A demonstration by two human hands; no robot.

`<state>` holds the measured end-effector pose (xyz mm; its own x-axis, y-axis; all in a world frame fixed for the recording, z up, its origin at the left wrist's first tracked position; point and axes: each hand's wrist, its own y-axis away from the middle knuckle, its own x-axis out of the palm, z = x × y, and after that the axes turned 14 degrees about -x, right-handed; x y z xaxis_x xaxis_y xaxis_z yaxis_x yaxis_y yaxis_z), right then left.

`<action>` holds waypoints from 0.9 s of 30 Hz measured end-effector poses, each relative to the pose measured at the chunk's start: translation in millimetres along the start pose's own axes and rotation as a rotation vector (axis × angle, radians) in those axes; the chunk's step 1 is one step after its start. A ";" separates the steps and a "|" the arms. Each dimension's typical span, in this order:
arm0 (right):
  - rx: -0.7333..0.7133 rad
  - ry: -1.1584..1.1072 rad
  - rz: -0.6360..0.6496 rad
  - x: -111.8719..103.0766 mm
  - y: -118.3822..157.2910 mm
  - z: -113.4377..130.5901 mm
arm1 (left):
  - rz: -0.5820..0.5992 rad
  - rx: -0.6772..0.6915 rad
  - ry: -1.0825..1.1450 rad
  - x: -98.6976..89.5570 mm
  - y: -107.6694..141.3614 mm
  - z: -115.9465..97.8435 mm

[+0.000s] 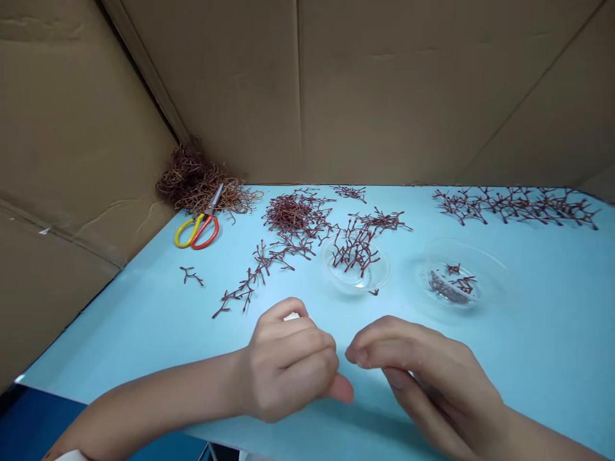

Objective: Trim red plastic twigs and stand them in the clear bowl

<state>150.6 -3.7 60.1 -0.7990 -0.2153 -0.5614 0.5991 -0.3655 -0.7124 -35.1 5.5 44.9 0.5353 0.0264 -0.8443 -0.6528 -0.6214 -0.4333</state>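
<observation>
My left hand (295, 368) is curled into a fist above the near part of the table, its thumb pointing right. A small white bit (291, 316) shows inside the bent index finger; what it belongs to is hidden. Just to the right, my right hand (427, 371) has its fingers loosely bent over the thumb, with nothing visible in it. The two hands are apart. Beyond them stands a clear plastic bowl (331, 272) holding brown branched twig-like pieces (354, 246). A second clear container (497, 272) to its right holds a few small brown bits (464, 283).
Loose twig pieces (293, 214) lie in a heap, with a line of them (247, 282) trailing nearer. Another row (519, 206) lies back right. Scissors (204, 221) with yellow and red handles rest against a tangled brown pile (192, 176). Cardboard walls (365, 89) enclose the blue table (144, 307).
</observation>
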 end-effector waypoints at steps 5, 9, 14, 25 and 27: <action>0.083 0.034 -0.061 7.4 5.4 -7.2 | -0.063 -0.199 0.412 7.2 -6.7 -6.4; 0.181 -0.025 -0.106 11.3 9.8 -12.5 | 0.079 -0.588 0.918 6.8 -11.5 -9.9; 0.318 -0.176 -0.189 12.7 11.7 -18.5 | 0.225 -0.833 1.375 2.5 -17.7 -7.9; 0.478 -0.450 -0.264 11.6 10.0 -21.7 | 0.287 -0.839 1.460 -0.3 -17.0 -3.5; 0.499 -0.515 -0.284 11.7 10.4 -22.7 | 0.282 -0.830 1.423 0.1 -17.4 -3.7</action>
<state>148.6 10.5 36.6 -0.9153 -0.4015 -0.0314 0.3703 -0.8085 -0.4574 -21.7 13.5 53.5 0.7892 -0.5463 0.2805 -0.6139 -0.7133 0.3380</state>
